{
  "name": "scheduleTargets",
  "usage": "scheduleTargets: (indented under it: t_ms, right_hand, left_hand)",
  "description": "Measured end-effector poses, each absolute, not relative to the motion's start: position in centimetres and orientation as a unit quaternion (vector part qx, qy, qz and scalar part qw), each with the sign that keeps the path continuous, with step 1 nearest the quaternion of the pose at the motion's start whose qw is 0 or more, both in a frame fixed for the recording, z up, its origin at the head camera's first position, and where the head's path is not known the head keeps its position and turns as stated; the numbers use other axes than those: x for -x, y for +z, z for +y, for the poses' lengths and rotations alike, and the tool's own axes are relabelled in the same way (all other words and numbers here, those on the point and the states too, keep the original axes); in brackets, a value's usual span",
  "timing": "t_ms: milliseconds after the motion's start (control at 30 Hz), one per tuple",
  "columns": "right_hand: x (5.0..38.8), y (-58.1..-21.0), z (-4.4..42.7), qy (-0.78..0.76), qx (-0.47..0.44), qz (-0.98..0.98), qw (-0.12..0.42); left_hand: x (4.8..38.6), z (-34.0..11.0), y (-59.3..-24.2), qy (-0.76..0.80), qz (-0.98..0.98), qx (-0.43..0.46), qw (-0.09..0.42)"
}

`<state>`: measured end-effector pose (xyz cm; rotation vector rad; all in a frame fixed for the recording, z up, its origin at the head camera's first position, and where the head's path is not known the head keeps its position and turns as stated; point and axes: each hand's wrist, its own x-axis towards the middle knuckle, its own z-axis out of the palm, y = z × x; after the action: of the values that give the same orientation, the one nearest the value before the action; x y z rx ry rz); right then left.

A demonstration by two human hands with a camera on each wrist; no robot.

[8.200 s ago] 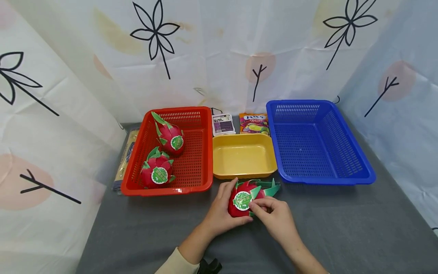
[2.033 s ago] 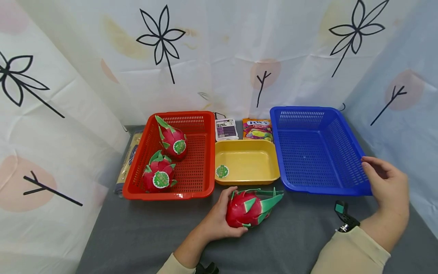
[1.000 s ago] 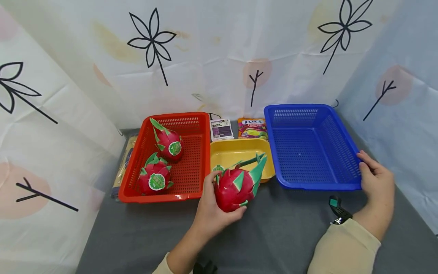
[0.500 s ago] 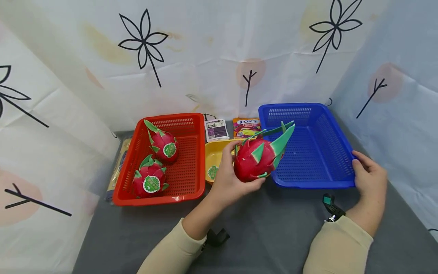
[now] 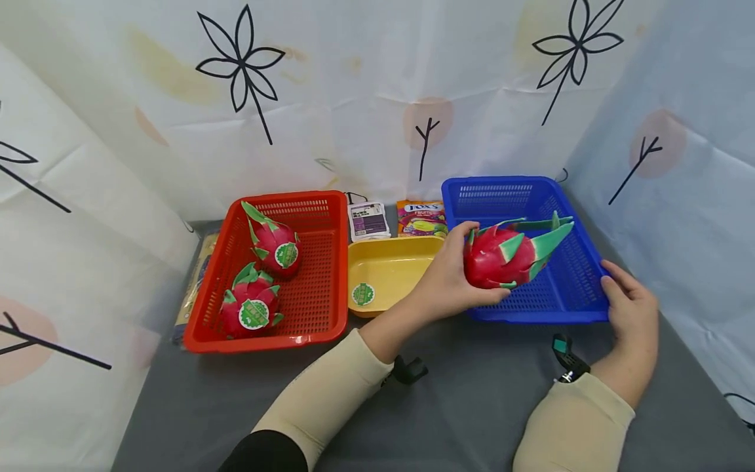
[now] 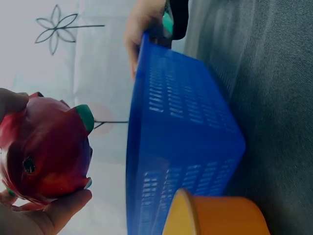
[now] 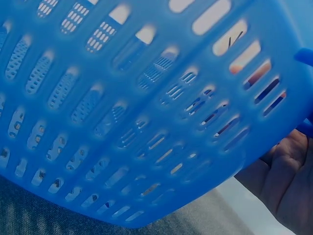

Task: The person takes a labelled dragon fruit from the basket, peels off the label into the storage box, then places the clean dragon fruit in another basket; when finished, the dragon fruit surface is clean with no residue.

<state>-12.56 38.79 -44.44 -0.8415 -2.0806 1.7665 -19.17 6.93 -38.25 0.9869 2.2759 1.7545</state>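
Note:
In the head view, my left hand (image 5: 451, 278) grips a dragon fruit (image 5: 495, 259) by its rounded end, above the near left part of the blue basket (image 5: 531, 316); its green leaves point right. The left wrist view shows that fruit (image 6: 46, 147) higher than the rim of the blue basket (image 6: 186, 122), apart from it. My right hand (image 5: 634, 321) holds the basket's right rim near the front corner, thumb and fingers on it. In the right wrist view, part of that hand (image 7: 288, 178) shows beside the slotted blue wall (image 7: 146, 112).
Two stickered dragon fruits (image 5: 275, 246) (image 5: 252, 307) lie in the red basket (image 5: 318, 337) at the left. A yellow tray (image 5: 392, 269) between the baskets holds a round green sticker (image 5: 362, 294). Behind it are a candy bag (image 5: 421, 218) and a labelled white pack (image 5: 368, 221).
My left hand has carried the fruit up and right, from the front of the yellow tray to above the blue basket. The sticker now in the tray was on the held fruit earlier. My right hand moved to the basket's rim.

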Motion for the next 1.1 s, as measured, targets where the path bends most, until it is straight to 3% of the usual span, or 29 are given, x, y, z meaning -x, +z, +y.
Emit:
scheduleTargets:
  t_ms: [500, 700, 1100]
  right_hand:
    - [12.8, -44.7, 38.9, 0.652, 0.366, -0.65, 0.135]
    - [12.6, -44.6, 38.8, 0.648, 0.367, -0.656, 0.119]
    - [12.6, -44.2, 38.7, 0.664, 0.351, -0.648, 0.127]
  left_hand:
    - [22.4, 14.1, -41.4, 0.385, 0.848, -0.33, 0.153]
    - [23.0, 14.8, -41.4, 0.293, 0.865, -0.355, 0.2]
    - [22.5, 14.7, -39.9, 0.17, 0.883, -0.369, 0.237]
